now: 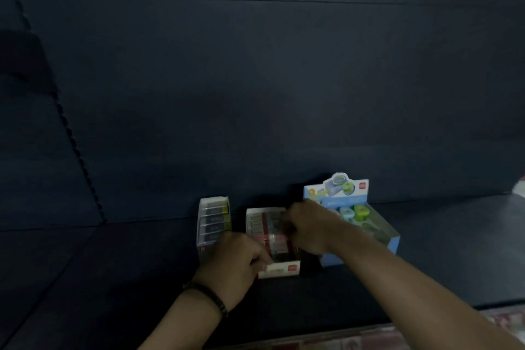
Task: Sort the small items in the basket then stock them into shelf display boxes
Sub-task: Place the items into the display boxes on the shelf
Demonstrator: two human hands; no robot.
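Left hand (235, 258) grips the front of the middle display box (279, 269); right hand (309, 227) curls inside it, grasp unclear. A dark-packet box (211, 221) and a blue sharpener box (341, 258) flank it closely.

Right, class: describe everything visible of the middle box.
The middle box looks like white card, red logo on its front lip. Open-topped, upright, it holds rows of red-banded packs. It stands on the shelf between a narrow box and a blue box. The left hand grips its front corner; the right hand covers its right side.
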